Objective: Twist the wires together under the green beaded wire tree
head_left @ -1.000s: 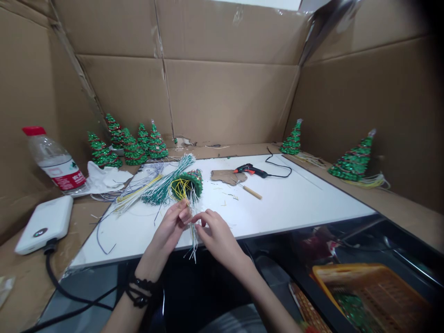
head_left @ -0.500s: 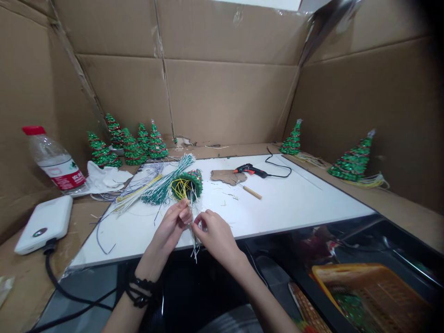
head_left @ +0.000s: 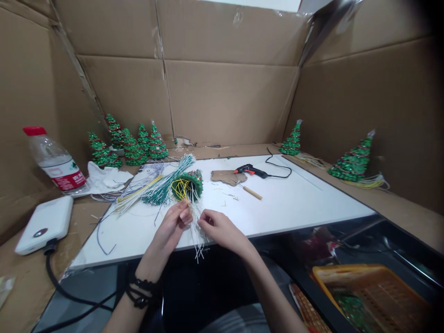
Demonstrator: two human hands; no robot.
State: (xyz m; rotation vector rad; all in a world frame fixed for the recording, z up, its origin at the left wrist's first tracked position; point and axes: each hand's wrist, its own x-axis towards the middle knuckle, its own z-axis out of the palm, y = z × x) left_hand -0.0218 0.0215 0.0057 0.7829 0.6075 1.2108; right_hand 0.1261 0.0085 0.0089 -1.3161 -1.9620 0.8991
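Orange basket (head_left: 378, 291) down at 4 o'clock, green beaded pieces inside. Both hands, left (head_left: 171, 229) and right (head_left: 220, 230), pinching pale wire strands (head_left: 198, 231) at the counter (head_left: 294, 203) edge. Beaded tree (head_left: 189, 184) lying tipped at 12 o'clock, wires trailing.

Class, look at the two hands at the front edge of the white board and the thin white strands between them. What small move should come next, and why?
Probably the right hand should draw its few pinched strands further sideways, away from the bundle. The left hand pinches that bundle just below the green tree lying on its side, and the strands fan out loosely below both hands, only partly separated.
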